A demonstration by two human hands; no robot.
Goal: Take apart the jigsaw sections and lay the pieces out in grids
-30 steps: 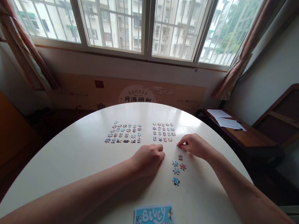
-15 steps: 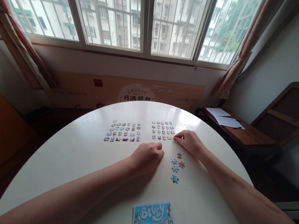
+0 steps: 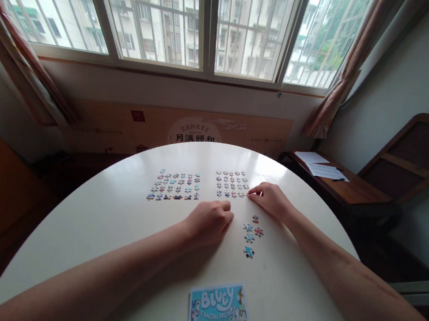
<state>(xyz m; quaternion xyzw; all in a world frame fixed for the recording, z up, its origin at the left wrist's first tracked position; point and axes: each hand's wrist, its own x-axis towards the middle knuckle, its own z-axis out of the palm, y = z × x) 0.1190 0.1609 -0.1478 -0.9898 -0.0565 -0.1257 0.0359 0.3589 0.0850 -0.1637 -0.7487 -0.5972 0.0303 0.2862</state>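
Note:
Puzzle pieces lie in rows on the white round table (image 3: 72,237): a left group (image 3: 172,182) and a right group (image 3: 226,186). My left hand (image 3: 209,222) rests closed on the table just below the right group; its fingertips are tucked out of sight. At the lower right corner of that group, my right hand (image 3: 270,198) pinches or presses a small puzzle piece with its fingertips. Several loose pieces (image 3: 250,237) lie between my hands and nearer to me. A blue booklet (image 3: 222,317) reading "Bluey" lies at the near edge of the view.
To the right stands a wooden bench (image 3: 367,192) with papers (image 3: 326,171) and a pen on it. Behind the table, a printed board (image 3: 117,125) leans under the barred windows. Curtains hang at both sides.
The view has shifted slightly, so the table contents appear a little higher and further left. Both hands keep nearly the same places and poses over the table.

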